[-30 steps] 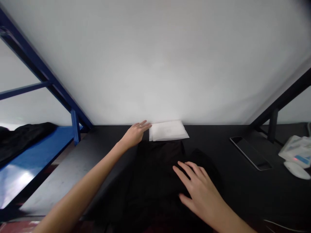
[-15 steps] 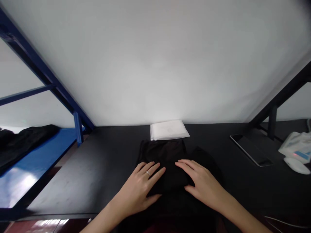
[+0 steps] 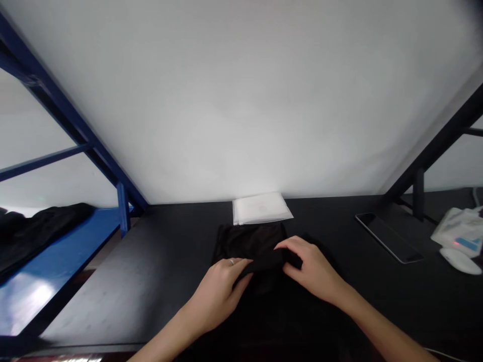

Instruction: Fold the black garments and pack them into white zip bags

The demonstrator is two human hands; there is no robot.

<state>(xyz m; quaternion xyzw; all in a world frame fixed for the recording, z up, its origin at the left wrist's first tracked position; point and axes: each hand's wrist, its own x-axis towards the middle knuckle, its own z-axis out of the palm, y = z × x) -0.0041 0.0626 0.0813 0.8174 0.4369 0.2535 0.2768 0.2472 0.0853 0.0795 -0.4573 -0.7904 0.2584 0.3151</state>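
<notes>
A folded black cloth garment (image 3: 245, 241) lies on the black tabletop (image 3: 181, 231), its exact kind hard to make out. My left hand (image 3: 221, 289), with a ring on one finger, pinches the left side of a raised fold between thumb and fingers. The right side of the same fold sits in the curled fingers of my right hand (image 3: 309, 266). Just beyond the garment is a small stack of white plastic bags (image 3: 262, 207). Black cloth near the table's front edge blends with the dark surface.
A phone (image 3: 388, 237) rests on the right, with a white mouse (image 3: 460, 260) and a white device in clear wrapping (image 3: 458, 231) farther right. Blue metal bars (image 3: 124, 206) bound the left side. Past them, dark cloth (image 3: 45, 226) lies on a blue surface (image 3: 75, 251).
Both hands lay flat with fingers spread on the garment before. Now the fingers have closed around its near part and lifted it into a fold. The view has tilted slightly.
</notes>
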